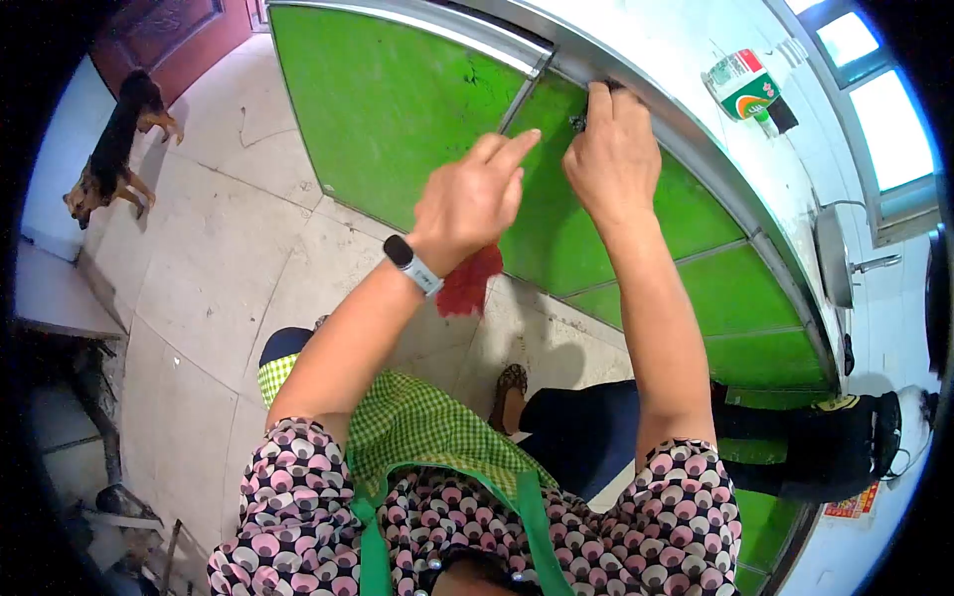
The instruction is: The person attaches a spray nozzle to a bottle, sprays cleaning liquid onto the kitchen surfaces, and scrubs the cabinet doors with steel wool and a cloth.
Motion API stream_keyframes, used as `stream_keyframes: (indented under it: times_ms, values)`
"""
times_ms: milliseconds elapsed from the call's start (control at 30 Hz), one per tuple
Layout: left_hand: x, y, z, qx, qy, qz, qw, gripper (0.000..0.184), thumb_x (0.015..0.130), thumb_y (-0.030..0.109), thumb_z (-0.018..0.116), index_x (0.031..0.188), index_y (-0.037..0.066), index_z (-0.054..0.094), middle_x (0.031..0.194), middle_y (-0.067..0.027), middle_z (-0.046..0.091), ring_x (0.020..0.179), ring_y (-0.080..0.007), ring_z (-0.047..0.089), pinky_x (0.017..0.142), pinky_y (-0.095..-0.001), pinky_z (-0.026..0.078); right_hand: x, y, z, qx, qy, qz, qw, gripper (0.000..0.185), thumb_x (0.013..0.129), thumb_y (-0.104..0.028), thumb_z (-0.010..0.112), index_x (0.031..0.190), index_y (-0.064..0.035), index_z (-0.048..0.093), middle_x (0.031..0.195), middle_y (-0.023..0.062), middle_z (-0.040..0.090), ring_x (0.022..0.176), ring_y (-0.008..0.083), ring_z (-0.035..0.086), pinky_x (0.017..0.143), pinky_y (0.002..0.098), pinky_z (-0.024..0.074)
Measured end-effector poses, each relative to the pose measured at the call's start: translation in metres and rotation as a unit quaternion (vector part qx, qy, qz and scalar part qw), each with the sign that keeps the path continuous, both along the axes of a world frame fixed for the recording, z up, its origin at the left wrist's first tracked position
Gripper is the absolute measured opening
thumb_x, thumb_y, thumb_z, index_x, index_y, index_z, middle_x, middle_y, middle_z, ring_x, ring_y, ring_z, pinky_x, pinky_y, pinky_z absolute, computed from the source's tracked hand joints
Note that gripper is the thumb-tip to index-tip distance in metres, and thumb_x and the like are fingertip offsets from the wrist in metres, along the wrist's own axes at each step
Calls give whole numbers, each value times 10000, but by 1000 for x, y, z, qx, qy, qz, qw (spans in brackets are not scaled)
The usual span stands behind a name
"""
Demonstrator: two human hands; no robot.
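My left hand [469, 201], with a light-banded watch on the wrist, is closed with its index finger partly extended, in front of the green cabinet panels [397, 109]. A red cloth [469, 283] hangs below it and appears to be held in it; the grip itself is hidden. My right hand [614, 149] presses its bent fingertips against the underside of the metal counter edge [686, 124], at the top of a green panel. Something dark and crumpled [578, 123] shows beside those fingers; I cannot make out what it is.
On the white counter stands a green and white carton [743, 84], with a sink [833, 256] farther along. A dog [117, 149] is on the tiled floor [214, 248] near a reddish door [179, 40]. Another person in dark trousers [805, 447] appears at the right.
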State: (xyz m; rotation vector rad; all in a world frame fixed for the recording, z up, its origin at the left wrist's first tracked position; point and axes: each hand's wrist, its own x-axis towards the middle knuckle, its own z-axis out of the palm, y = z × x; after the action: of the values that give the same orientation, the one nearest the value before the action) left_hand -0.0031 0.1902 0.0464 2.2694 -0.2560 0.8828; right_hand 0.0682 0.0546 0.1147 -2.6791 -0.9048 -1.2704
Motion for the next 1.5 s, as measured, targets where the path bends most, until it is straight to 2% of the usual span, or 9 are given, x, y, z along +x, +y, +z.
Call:
stream_keyframes:
  times_ms: [333,533,700,933,1000,1100,1267,1333,1500]
  values:
    - [27,3,35,-98,-131,77,983,335,822,187,587,1142,102,537,925,-126,577,804,-325,581,662,-381,489,-1,-18,-11,95,111,127,981,520,653,19,571,1161,15,462,927,200,547,906,375,522,820,439,440]
    - [46,12,63,63,-123,157,978,284,806,262,625,1060,137,594,838,-100,600,706,-293,605,568,-379,492,-3,-15,-17,173,119,183,960,458,656,25,517,1113,29,502,940,203,548,903,379,519,816,436,432]
    - [43,16,60,83,-148,157,973,313,791,278,642,1059,127,585,784,-100,643,663,-285,622,554,-368,499,-10,-9,-10,166,107,216,956,469,667,3,516,1135,29,484,920,203,547,889,368,531,794,432,448]
    - [-11,34,42,96,-154,112,977,408,775,238,669,1148,121,552,780,-111,642,636,-276,622,535,-350,490,-8,29,16,-43,140,99,984,606,651,-62,622,1216,-7,410,931,192,583,860,341,595,729,413,496]
    - [-20,41,43,98,-152,106,978,429,772,229,675,1167,123,545,778,-109,640,627,-273,620,528,-349,486,1,45,27,-142,186,-18,972,471,674,-129,640,1122,-20,539,933,154,636,848,302,635,704,387,520]
    - [-33,44,49,136,-107,109,979,484,766,242,685,1211,145,520,767,-102,633,598,-260,605,525,-346,481,12,64,35,-270,184,-43,944,291,688,-216,651,934,-61,667,890,112,673,830,252,662,681,358,533]
    - [-26,50,48,163,-104,107,975,506,769,256,679,1233,173,498,739,-110,622,596,-270,605,526,-361,485,2,64,39,-299,195,-80,931,181,765,-228,600,871,-146,720,946,52,682,869,201,661,678,323,532]
    - [-29,54,45,172,-120,101,973,512,770,262,677,1239,181,490,728,-114,618,596,-273,605,524,-369,486,-24,45,29,-246,178,-6,953,336,698,-187,622,984,-11,633,781,146,659,771,250,666,601,351,534]
    - [-31,57,47,211,-41,84,973,566,793,307,642,1299,203,408,714,-140,615,634,-311,615,544,-404,496,-86,-1,0,-242,74,43,967,407,711,-180,600,1067,11,557,754,142,619,649,231,639,514,298,514]
